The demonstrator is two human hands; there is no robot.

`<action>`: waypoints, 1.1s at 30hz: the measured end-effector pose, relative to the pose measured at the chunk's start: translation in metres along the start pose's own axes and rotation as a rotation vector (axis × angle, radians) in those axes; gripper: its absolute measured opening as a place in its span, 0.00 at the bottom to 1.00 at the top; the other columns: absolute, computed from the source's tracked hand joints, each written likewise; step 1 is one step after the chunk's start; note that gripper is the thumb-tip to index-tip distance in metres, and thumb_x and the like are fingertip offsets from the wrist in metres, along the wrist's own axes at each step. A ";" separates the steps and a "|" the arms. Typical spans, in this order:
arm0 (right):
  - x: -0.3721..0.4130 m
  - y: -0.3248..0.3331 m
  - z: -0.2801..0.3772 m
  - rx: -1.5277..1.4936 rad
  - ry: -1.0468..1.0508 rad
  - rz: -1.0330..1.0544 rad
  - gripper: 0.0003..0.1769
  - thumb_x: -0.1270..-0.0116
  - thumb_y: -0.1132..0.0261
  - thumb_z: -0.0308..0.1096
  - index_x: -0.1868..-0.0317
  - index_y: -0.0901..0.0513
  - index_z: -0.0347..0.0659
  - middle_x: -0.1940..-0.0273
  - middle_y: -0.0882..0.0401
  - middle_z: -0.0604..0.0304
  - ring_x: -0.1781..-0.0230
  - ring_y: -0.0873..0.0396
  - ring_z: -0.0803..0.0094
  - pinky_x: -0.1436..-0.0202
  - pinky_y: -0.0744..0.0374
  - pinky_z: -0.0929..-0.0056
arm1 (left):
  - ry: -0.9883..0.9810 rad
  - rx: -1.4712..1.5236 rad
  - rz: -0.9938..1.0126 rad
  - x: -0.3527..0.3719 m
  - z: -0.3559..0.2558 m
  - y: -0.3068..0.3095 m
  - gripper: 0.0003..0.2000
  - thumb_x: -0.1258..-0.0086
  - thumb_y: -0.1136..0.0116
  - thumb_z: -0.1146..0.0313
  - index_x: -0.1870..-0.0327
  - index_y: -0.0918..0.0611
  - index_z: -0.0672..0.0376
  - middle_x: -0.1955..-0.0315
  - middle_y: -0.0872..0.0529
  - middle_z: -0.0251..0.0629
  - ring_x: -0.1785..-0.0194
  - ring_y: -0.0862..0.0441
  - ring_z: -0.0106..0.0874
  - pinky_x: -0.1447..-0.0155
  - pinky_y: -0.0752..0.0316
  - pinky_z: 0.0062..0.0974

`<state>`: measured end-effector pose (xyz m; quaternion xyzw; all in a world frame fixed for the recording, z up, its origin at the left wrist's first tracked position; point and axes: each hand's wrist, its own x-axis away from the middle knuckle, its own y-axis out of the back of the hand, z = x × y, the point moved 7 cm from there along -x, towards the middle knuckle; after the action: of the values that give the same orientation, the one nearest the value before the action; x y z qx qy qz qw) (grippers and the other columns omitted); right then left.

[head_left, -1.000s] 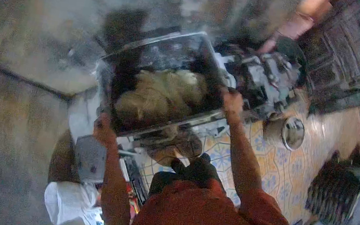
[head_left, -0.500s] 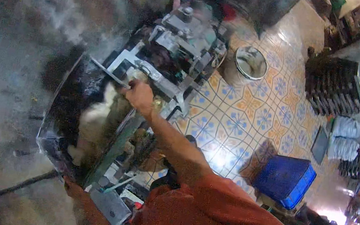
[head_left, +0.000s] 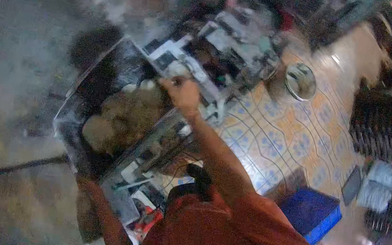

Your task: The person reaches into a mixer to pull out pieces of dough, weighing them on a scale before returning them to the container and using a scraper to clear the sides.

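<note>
A dark metal trough (head_left: pixel 73 97) with pale edges holds a brownish, lumpy mass (head_left: pixel 130 114). Beyond its upper end stands a grey machine (head_left: pixel 219 43). My right hand (head_left: pixel 183 94), fingers drawn together, is at the trough's end beside the machine; what it grips, if anything, is too blurred to make out. A whitish lump (head_left: pixel 177 70) lies just past its fingers. My left hand (head_left: pixel 86 184) is at the trough's near lower corner, its fingers smeared and dark.
A round bucket (head_left: pixel 300 82) stands on the patterned tile floor (head_left: pixel 278 128). Farther right are a dark slatted stack (head_left: pixel 379 125), pale bundles (head_left: pixel 377 186) and a blue crate (head_left: pixel 310 212). Below the trough lie a grey box (head_left: pixel 124 206) and a red item (head_left: pixel 148 218).
The view has shifted, so the scene sits farther right. The bar by my right hand no longer shows clearly, and the mass in the trough looks fuller and less smeared.
</note>
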<state>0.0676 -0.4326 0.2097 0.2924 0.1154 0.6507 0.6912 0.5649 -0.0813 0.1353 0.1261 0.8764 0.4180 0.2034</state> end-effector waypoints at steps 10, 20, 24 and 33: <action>-0.012 -0.006 -0.004 -0.064 0.099 -0.006 0.32 0.42 0.33 0.61 0.55 0.14 0.37 0.60 0.14 0.49 0.60 0.17 0.60 0.51 0.25 0.66 | 0.232 0.428 -0.109 0.039 -0.068 0.021 0.29 0.35 0.41 0.42 0.57 0.16 0.66 0.66 0.14 0.42 0.65 0.20 0.36 0.58 0.27 0.34; -0.002 0.005 0.015 0.161 0.100 -0.055 0.39 0.43 0.36 0.66 0.63 0.16 0.27 0.74 0.20 0.50 0.73 0.27 0.68 0.62 0.27 0.62 | 0.282 0.389 -0.137 0.041 -0.077 0.024 0.24 0.33 0.41 0.45 0.62 0.16 0.64 0.68 0.14 0.43 0.67 0.19 0.37 0.59 0.26 0.37; -0.019 -0.003 -0.006 0.090 0.205 -0.113 0.41 0.44 0.38 0.69 0.67 0.17 0.29 0.74 0.20 0.49 0.72 0.25 0.57 0.60 0.27 0.59 | 0.259 0.455 -0.180 0.045 -0.094 0.035 0.24 0.35 0.40 0.44 0.63 0.16 0.62 0.68 0.15 0.42 0.64 0.19 0.36 0.59 0.26 0.36; -0.007 -0.001 0.010 0.015 0.194 -0.051 0.33 0.41 0.33 0.61 0.73 0.17 0.31 0.75 0.19 0.45 0.72 0.28 0.64 0.60 0.27 0.59 | 0.291 0.365 -0.179 0.045 -0.083 0.030 0.29 0.38 0.41 0.37 0.64 0.16 0.61 0.69 0.15 0.43 0.64 0.19 0.39 0.58 0.26 0.40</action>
<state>0.0732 -0.4419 0.2159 0.2301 0.1939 0.6573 0.6909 0.4884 -0.1020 0.1946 0.0212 0.9650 0.2470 0.0853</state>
